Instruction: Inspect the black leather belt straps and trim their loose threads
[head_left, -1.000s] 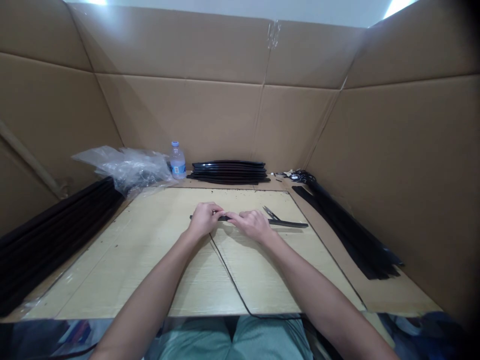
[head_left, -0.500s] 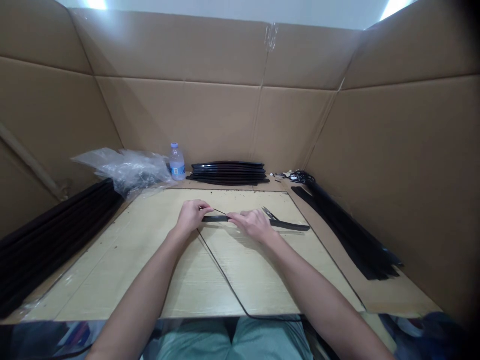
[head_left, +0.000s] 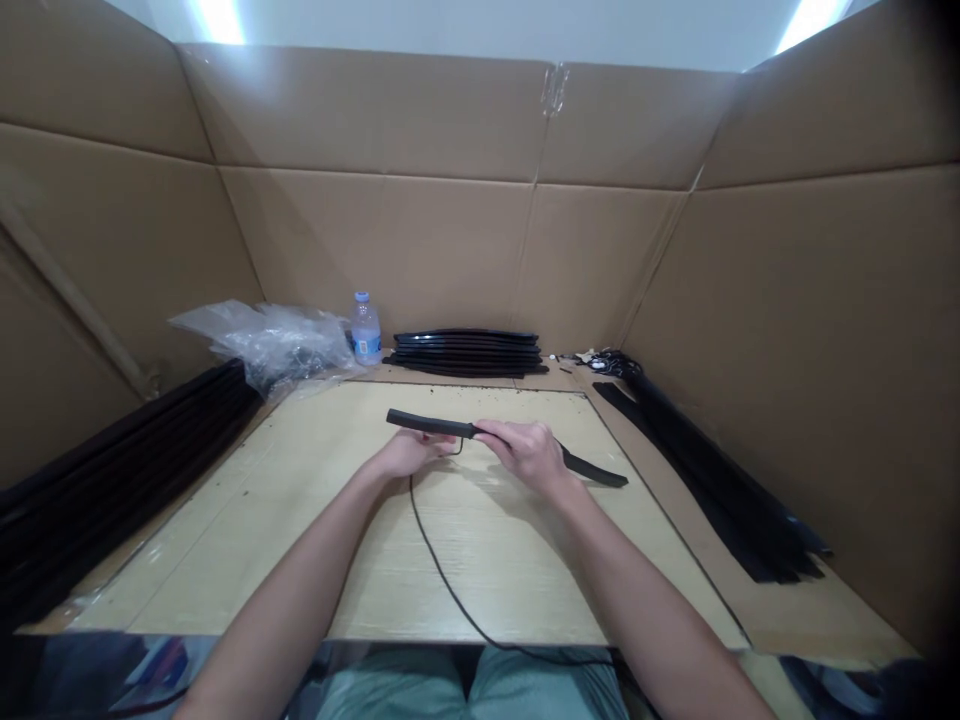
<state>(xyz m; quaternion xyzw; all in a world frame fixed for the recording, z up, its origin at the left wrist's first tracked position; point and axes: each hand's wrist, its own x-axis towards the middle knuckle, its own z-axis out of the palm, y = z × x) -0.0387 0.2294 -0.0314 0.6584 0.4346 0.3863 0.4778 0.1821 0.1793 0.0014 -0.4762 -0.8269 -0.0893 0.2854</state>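
Note:
My right hand point(head_left: 531, 452) is closed around the middle of a long, slightly curved black strip point(head_left: 431, 424), which is raised off the board and slants down to the right. A thin black cord point(head_left: 442, 565) loops round the strip beside my right fingertips. Just below the strip's left part, my left hand point(head_left: 411, 453) is closed, with the cord at its fingers; the strip partly hides these fingertips. From there the cord trails down across the pale board point(head_left: 300, 500) and over its front edge.
Curved black strips lie stacked point(head_left: 469, 352) at the back, beside a water bottle point(head_left: 366, 330) and crumpled clear plastic point(head_left: 292, 345). Long black bundles line the left point(head_left: 127, 470) and right point(head_left: 712, 480) sides. Cardboard walls point(head_left: 375, 230) enclose the table.
The strip has been lifted and tilted, its left end now higher. My left hand has moved from above the strip to below it, bringing the cord round. The dark pointed tool behind my right hand no longer shows.

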